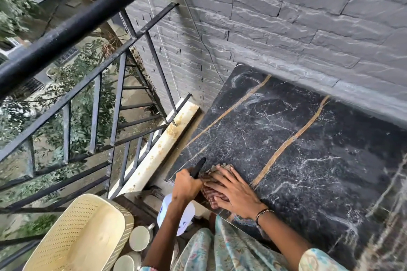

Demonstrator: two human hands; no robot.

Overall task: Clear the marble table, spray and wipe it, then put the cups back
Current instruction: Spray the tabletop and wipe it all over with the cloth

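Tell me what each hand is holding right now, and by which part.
The left hand grips a spray bottle by its dark trigger head, the white body hanging below. The right hand holds nothing; its flat fingers press a cloth on the marble table.

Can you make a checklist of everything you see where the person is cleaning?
Surface: black marble table with tan stripes, bare except at its near corner.
Job's things: cloth on that corner; spray bottle below the edge; cups down beside a cream basket.
Clutter: nothing seen on the table.
Hands: right hand flat on the cloth; left hand grips the bottle's black trigger top.
Cables: a thin wire runs down the wall.
Surroundings: grey stone wall, black railing, trees below.
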